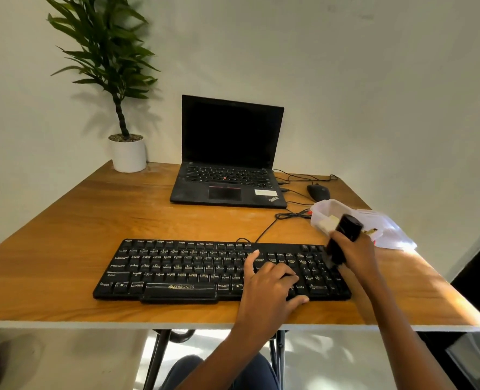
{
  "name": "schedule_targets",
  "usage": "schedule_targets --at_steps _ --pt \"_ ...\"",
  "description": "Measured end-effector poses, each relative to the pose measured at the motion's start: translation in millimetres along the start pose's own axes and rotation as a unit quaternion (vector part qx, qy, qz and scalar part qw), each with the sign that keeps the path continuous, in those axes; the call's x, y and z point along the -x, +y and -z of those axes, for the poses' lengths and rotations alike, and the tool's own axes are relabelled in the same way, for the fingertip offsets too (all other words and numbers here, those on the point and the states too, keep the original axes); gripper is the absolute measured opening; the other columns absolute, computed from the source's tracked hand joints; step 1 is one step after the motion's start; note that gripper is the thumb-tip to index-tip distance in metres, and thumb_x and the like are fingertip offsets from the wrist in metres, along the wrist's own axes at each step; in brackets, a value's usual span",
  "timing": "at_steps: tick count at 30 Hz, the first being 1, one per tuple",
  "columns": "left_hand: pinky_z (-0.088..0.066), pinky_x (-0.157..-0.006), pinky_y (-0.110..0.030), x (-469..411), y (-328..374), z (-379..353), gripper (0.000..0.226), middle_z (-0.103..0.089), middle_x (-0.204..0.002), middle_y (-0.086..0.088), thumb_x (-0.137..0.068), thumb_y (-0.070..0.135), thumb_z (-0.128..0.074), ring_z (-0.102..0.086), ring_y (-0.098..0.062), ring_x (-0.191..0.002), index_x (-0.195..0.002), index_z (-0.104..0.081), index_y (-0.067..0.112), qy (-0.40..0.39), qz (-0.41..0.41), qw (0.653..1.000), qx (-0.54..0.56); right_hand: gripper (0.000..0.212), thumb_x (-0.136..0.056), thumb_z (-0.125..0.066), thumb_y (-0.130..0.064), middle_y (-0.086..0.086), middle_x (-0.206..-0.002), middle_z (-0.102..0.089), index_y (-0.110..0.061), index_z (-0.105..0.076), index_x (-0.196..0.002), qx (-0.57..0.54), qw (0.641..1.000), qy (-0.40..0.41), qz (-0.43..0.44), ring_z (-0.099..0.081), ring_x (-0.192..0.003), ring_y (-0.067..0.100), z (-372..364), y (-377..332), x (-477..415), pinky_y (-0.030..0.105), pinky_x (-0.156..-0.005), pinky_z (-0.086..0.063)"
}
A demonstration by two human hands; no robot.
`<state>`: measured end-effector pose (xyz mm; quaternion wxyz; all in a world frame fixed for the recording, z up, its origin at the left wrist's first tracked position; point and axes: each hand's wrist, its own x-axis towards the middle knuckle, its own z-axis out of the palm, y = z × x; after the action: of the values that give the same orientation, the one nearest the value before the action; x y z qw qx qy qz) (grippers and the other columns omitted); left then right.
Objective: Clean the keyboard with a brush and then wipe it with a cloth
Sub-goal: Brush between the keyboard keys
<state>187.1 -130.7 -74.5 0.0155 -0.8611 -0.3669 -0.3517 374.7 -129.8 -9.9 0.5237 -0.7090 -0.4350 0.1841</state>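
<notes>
brush motion-blurred, bristles indistinct, plastic bag contents unclear, plant top cut off

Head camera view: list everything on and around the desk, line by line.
keyboard: one, black, front centre of desk
brush: one, black, over the keyboard's right end
laptop: one, black, open, rear centre
mouse: one, black, right of laptop
cables: several, black, between laptop, mouse and keyboard
plastic bag: one, white, right edge, contents unclear
potted plant: one, green in white pot, rear left corner
desk: one, wooden
left hand: resting on keyboard
right hand: grip closed on brush
</notes>
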Motion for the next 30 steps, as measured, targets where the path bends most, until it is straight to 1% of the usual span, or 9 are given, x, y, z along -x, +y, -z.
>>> schedule_targets --at_steps 6,11,14,16,19,21,24,28,30 --pt "-0.02 -0.106 -0.043 1 -1 -1 0.045 -0.063 -0.088 0.023 -0.077 0.066 -0.04 -0.059 0.003 -0.084 -0.087 -0.072 0.036 0.003 0.0 1.0 -0.004 0.007 -0.087 -0.057 -0.009 0.013 -0.082 -0.062 -0.013 -0.056 -0.082 -0.054 0.998 -0.02 -0.041 -0.059 -0.08 0.026 46 13 61 0.035 -0.065 -0.047" --pt "-0.019 -0.107 -0.044 0 0 -1 0.045 -0.063 -0.089 0.023 -0.076 0.065 -0.04 -0.059 0.002 -0.084 -0.087 -0.072 0.036 0.006 -0.001 1.0 0.0 0.01 -0.087 -0.06 -0.02 0.01 -0.075 -0.063 -0.011 -0.058 -0.089 -0.09 0.995 0.046 0.018 -0.058 -0.056 0.011 35 -2 43 0.017 -0.039 -0.04" --pt "-0.019 -0.107 -0.045 1 0 0 0.043 -0.063 -0.09 0.022 -0.076 0.065 -0.042 -0.059 0.002 -0.085 -0.089 -0.072 0.036 0.003 -0.004 1.0 0.0 0.017 -0.085 -0.062 -0.021 -0.003 -0.077 -0.06 -0.014 -0.055 -0.099 -0.037 0.996 0.022 0.076 -0.058 -0.063 0.0 9 -17 17 0.014 -0.054 -0.043" --pt "-0.019 -0.107 -0.045 1 0 1 0.042 -0.063 -0.091 0.022 -0.076 0.064 -0.043 -0.059 0.002 -0.085 -0.089 -0.071 0.036 -0.001 -0.005 1.0 0.0 0.023 -0.084 -0.064 -0.021 -0.007 -0.083 -0.059 -0.015 -0.054 -0.103 0.004 0.997 -0.006 0.075 -0.058 -0.077 0.007 -7 -18 2 0.022 -0.071 -0.047" --pt "-0.018 -0.108 -0.044 1 1 2 0.043 -0.063 -0.09 0.022 -0.076 0.063 -0.041 -0.059 0.002 -0.085 -0.089 -0.071 0.036 0.0 -0.004 1.0 -0.001 0.013 -0.084 -0.064 -0.026 -0.005 -0.084 -0.061 -0.025 -0.053 -0.09 0.051 0.996 -0.044 0.051 -0.061 -0.087 0.017 -21 -7 -10 0.037 -0.085 -0.051" --pt "-0.018 -0.108 -0.044 1 0 2 0.043 -0.063 -0.089 0.022 -0.076 0.063 -0.041 -0.059 0.002 -0.084 -0.089 -0.071 0.036 0.0 -0.003 1.0 0.001 0.012 -0.084 -0.063 -0.026 -0.002 -0.087 -0.063 -0.024 -0.054 -0.092 0.061 0.996 -0.041 0.056 -0.062 -0.089 0.019 -21 -4 -11 0.041 -0.086 -0.051" --pt "-0.018 -0.108 -0.044 1 0 1 0.043 -0.063 -0.089 0.022 -0.076 0.063 -0.041 -0.059 0.002 -0.084 -0.089 -0.071 0.036 0.001 -0.003 1.0 0.0 0.02 -0.085 -0.062 -0.023 -0.001 -0.092 -0.061 -0.017 -0.053 -0.103 0.049 0.995 -0.016 0.089 -0.059 -0.091 0.017 -19 -8 -9 0.034 -0.085 -0.049" --pt "-0.019 -0.108 -0.045 1 1 0 0.042 -0.062 -0.09 0.022 -0.076 0.063 -0.042 -0.059 0.002 -0.084 -0.089 -0.071 0.036 -0.001 -0.002 1.0 0.002 0.017 -0.084 -0.062 -0.033 -0.002 -0.084 -0.065 -0.019 -0.057 -0.091 0.098 0.992 -0.035 0.077 -0.062 -0.084 0.017 -25 -5 -9 0.038 -0.08 -0.051" --pt "-0.019 -0.108 -0.045 2 1 0 0.041 -0.062 -0.09 0.022 -0.076 0.063 -0.043 -0.058 0.002 -0.084 -0.089 -0.071 0.036 -0.002 -0.002 1.0 0.001 0.022 -0.082 -0.063 -0.036 0.0 -0.085 -0.065 -0.018 -0.058 -0.093 0.097 0.992 0.001 0.077 -0.062 -0.085 0.019 -27 -2 -10 0.043 -0.082 -0.051"
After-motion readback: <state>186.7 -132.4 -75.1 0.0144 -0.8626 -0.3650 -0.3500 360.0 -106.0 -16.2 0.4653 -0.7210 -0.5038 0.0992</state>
